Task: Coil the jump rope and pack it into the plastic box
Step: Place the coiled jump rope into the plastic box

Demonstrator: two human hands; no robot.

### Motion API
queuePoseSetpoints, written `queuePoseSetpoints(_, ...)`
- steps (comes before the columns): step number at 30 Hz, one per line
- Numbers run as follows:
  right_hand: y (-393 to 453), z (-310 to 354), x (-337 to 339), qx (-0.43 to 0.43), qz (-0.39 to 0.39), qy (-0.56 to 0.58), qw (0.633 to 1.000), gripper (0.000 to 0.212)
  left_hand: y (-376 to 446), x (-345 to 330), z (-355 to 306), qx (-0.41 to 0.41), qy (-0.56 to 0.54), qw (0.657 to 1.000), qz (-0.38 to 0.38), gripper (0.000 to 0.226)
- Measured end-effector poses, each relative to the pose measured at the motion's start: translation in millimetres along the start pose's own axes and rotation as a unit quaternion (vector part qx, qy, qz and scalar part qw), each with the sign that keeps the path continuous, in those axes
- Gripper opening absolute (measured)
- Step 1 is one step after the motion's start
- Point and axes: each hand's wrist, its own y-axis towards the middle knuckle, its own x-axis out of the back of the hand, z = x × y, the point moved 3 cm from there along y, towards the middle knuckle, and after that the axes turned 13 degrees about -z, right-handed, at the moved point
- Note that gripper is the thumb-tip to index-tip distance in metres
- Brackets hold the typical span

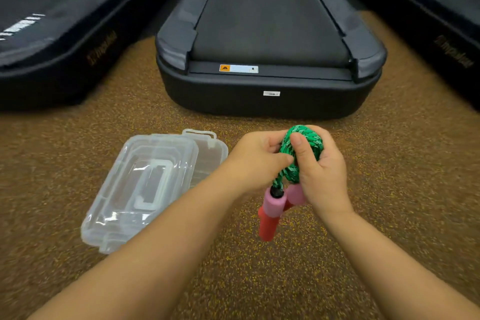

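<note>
Nearest the camera, two bare forearms were seen reaching in from six o'clock over a speckled brown floor [259, 280]. At the centre of the view, slightly toward three o'clock, the jump rope [302, 148] was held above the floor as a tight green bundle between both hands. The right hand [320, 171] was wrapped around the coil from the three o'clock side, its thumb pressed across the front of the strands. The left hand [255, 157] was closed on the bundle from the nine o'clock side, its fingers curled against the rope. The two handles [270, 212], pink at the top and red below, were seen hanging from the coil toward six o'clock, one partly hidden behind the right palm.

Toward nine o'clock of the hands, the plastic box [207, 163] was found lying on the floor, well apart from the rope, with its clear lid [140, 184] laid across most of it. Nothing could be made out inside.

Farther off at twelve o'clock a dark treadmill [270, 60] was seen, flanked by two more at ten and two o'clock.

The coiling was judged nearly or fully done; uncovering the box, placing the bundle with its handles inside and closing the lid were judged to remain
</note>
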Motion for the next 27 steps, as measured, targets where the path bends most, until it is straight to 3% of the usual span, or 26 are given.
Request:
queuePoseSetpoints(7,-14.1,12.0,-37.6,-0.024,0.034,-0.011,0.999,0.014,-12.2,31.5,15.2,0.045,-0.137,0.988,-0.053,0.044)
queuePoseSetpoints(13,-20.5,14.9,-70.9,-0.031,0.017,-0.016,0.999,0.018,-9.3,56.4,24.4,0.049,-0.167,0.978,-0.116,0.041)
queuePoseSetpoints(22,-48.4,29.5,-96.4,0.04,0.08,-0.023,0.996,0.018,-6.6,111.2,43.9,0.047,-0.254,0.96,-0.105,0.035)
queuePoseSetpoints(24,-51.2,31.8,-102.2,0.041,0.095,-0.018,0.994,0.02,-1.6,124.5,54.7,0.042,-0.23,0.963,-0.136,0.036)
queuePoseSetpoints(27,-52.4,34.3,-108.1,0.044,0.115,-0.024,0.992,0.017,6.1,147.8,84.7,0.034,-0.086,0.974,-0.207,0.038)
